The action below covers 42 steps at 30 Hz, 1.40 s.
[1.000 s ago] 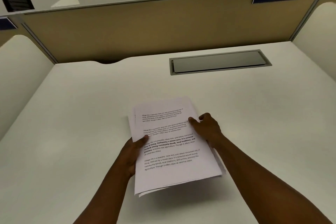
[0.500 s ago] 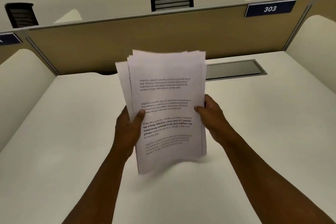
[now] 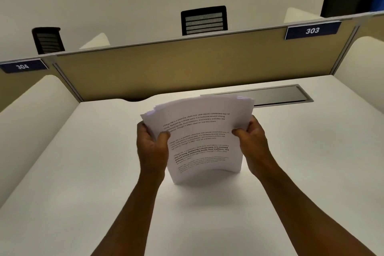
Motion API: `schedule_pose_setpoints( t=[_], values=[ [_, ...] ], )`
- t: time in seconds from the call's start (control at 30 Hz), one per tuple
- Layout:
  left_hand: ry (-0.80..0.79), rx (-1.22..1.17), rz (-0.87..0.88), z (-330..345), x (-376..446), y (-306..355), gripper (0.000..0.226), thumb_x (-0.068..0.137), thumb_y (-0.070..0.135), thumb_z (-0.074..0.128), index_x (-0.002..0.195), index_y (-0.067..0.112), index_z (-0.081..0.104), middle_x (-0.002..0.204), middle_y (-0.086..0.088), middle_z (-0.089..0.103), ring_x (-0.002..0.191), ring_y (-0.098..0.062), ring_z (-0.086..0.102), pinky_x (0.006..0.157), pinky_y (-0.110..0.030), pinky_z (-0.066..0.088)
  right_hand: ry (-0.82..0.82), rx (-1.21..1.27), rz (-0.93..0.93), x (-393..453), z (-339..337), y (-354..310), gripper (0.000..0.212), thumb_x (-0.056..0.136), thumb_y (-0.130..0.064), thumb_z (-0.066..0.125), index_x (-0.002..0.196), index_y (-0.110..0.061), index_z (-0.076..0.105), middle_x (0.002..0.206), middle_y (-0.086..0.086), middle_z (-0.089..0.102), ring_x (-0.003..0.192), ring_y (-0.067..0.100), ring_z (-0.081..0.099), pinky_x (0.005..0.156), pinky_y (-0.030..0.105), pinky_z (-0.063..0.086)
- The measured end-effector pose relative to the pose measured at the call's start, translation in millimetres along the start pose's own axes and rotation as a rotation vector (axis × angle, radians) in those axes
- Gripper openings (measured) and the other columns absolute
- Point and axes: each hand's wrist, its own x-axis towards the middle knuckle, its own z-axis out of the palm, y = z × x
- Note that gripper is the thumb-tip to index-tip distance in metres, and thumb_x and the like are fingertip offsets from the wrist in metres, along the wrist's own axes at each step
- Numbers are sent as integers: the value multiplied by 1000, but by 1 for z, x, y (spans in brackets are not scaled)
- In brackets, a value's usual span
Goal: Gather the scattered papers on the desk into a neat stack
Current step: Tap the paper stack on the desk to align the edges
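Both hands gripping the papers [image 3: 204, 137] upright, mid-desk. Left hand [image 3: 152, 147] clamping the left edge w/ thumb on the front sheet; right hand [image 3: 252, 139] pinching the right edge. Bottom edge resting on the desk [image 3: 83, 172], sheets bowing; top edges fanning unevenly. Gray cable tray [image 3: 278, 94] sitting just beyond, far right, near the partition [image 3: 166, 68].

Left hand [image 3: 152, 147]: forearm bare, entering from lower frame, reaching forward; grip closed on the left edge of the paper stack [image 3: 202, 137], thumb on the printed face, fingers behind and probably curled, though hidden. Right hand [image 3: 252, 141]: forearm bare, entering from lower right, angled inward; grip closed on the stack's right edge, thumb in front. Both wrists roughly level, hands well apart.
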Motion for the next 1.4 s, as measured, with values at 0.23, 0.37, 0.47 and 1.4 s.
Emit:
schedule_pose_setpoints(
  t=[0.23,0.37,0.47,1.4],
  values=[
    [-21,14,-39,11,3,-1,35,70,21,57,100,35,47,97,4,63,90,-21,65,63,-26,53,19,2,-19,2,5,-4,34,90,-2,54,97,-35,52,97,-7,64,89,14,62,65,27,50],
    [-5,112,17,9,2,-4,49,86,10,62,119,37,39,108,2,62,99,-20,64,79,-39,60,49,-93,-95,2,4,-4,29,91,-7,57,104,-31,47,96,-10,62,92,18,64,65,25,52],
    [-17,193,210,3,2,0,86,90,2,62,136,59,17,125,-1,59,109,-19,63,83,-31,59,88,-156,-269,2,4,-6,51,90,-9,60,122,-37,31,110,-4,61,99,18,64,70,24,56],
    [18,65,25,17,3,-14,65,93,-2,54,139,35,26,113,-2,62,98,-16,64,68,-19,56,84,77,22,12,6,-3,24,80,-13,48,100,-24,52,92,-2,66,84,19,63,64,28,52]
  ],
)
